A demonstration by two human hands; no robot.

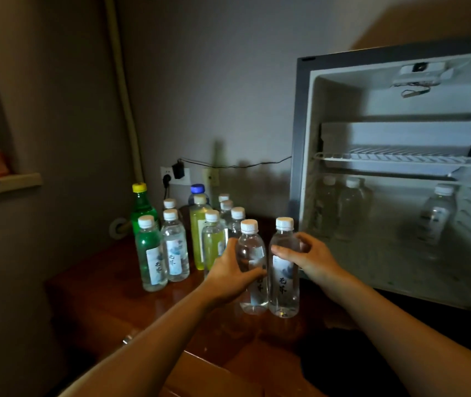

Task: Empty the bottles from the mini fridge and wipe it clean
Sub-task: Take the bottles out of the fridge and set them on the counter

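a single head-worn wide-angle view looks forward and down, close over a wooden table (pixel 91 296), facing the open fridge (pixel 303 138) and wall.

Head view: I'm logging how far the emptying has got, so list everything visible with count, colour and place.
mini fridge: one, grey shell, white inside, door open, right.
bottles in fridge: three clear, white caps, lower compartment.
wire shelf: one, white, mid-fridge.
bottles on the cabinet: about ten; clear, yellow-green, one green with a yellow cap, one blue-capped.
wooden cabinet: one, reddish-brown.
wall socket: white, black plug.
left hand: grip on a clear bottle.
right hand: grip on another clear bottle.
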